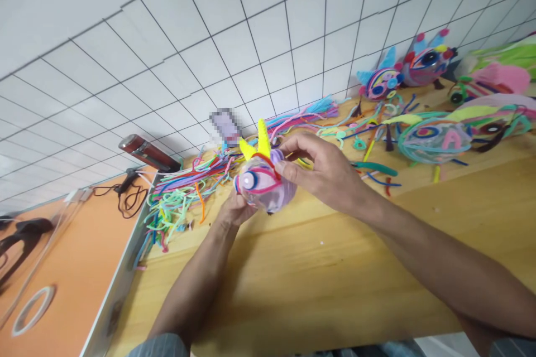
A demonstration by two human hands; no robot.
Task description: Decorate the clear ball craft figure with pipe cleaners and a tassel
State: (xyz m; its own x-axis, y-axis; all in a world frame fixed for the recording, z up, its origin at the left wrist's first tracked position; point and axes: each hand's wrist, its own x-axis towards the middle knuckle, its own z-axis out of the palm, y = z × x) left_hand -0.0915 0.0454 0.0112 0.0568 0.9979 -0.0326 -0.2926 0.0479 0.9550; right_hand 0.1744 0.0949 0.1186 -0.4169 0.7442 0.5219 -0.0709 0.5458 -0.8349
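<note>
A clear round craft figure, trimmed with pink, red and purple pipe cleaners, is held up above the wooden table. It has two yellow horns and a white bead eye on its left side. My left hand grips it from below and behind, with most of its fingers hidden by the figure. At the figure's upper right, my right hand has thumb and fingers closed on a purple coiled pipe cleaner. Loose pipe cleaners lie heaped behind and to the left of my hands.
Finished-looking craft figures stand at the right near the tiled wall. Teal-handled pliers lie behind my right hand. A red-brown flask, a blurred-out phone-like object, and a tape roll on an orange surface are at left.
</note>
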